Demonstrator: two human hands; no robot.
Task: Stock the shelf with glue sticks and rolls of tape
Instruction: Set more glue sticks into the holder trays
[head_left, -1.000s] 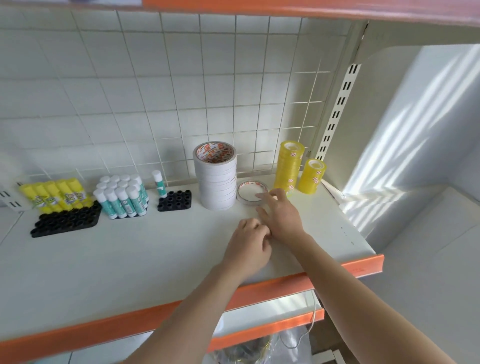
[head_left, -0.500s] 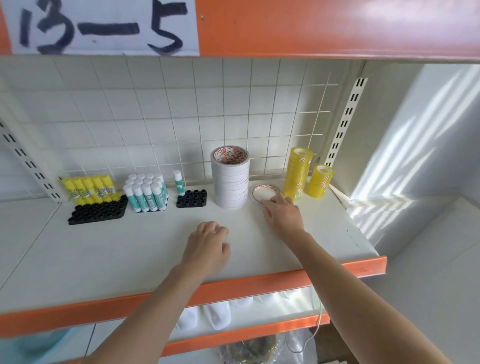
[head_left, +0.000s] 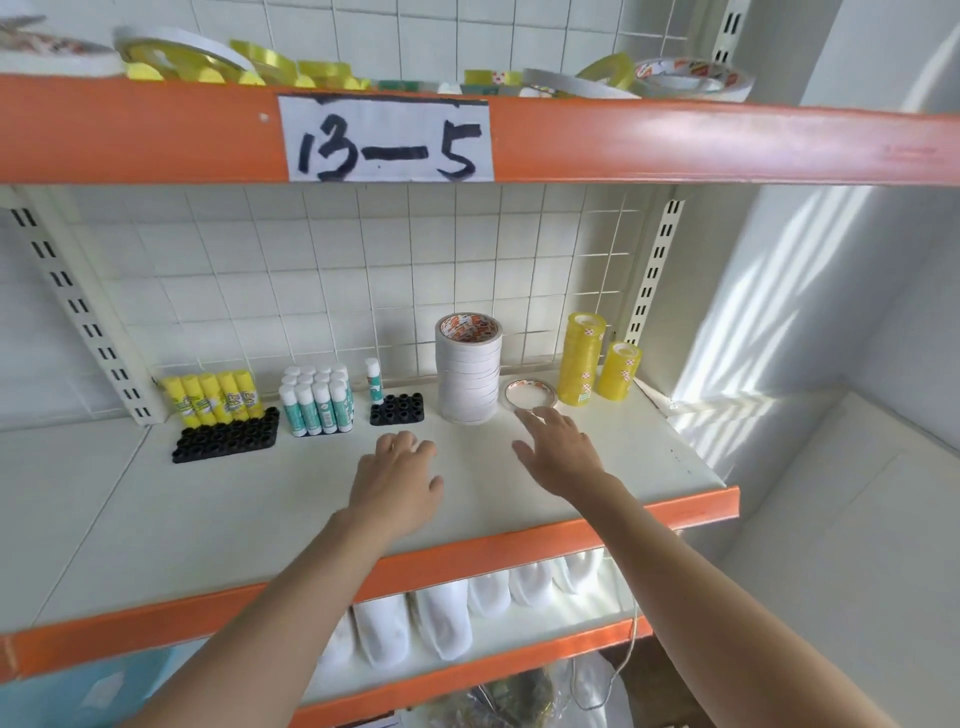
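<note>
On the white shelf (head_left: 208, 519) stand yellow glue sticks (head_left: 212, 397) in a black holder (head_left: 226, 440), a block of teal glue sticks (head_left: 318, 400), and one teal stick (head_left: 373, 381) in a small black holder (head_left: 397, 409). A tall stack of white tape rolls (head_left: 469, 374) stands beside a single flat roll (head_left: 530, 393). Two stacks of yellow tape (head_left: 583, 358) (head_left: 619, 371) stand at the right. My right hand (head_left: 561, 449) hovers just in front of the flat roll, fingers straight, holding nothing. My left hand (head_left: 397, 480) is over the shelf, fingers relaxed, empty.
The upper shelf, labelled 13-5 (head_left: 387, 139), carries loose tape rolls (head_left: 685, 78) and yellow tape (head_left: 291, 70). A wire grid panel (head_left: 363, 270) backs the shelf. White pouches (head_left: 441, 623) line the lower shelf. A white wall (head_left: 831, 338) is at the right.
My right hand has let go of the flat roll and drawn slightly back. My left hand stays open over the shelf. The view has tilted up, showing the upper shelf.
</note>
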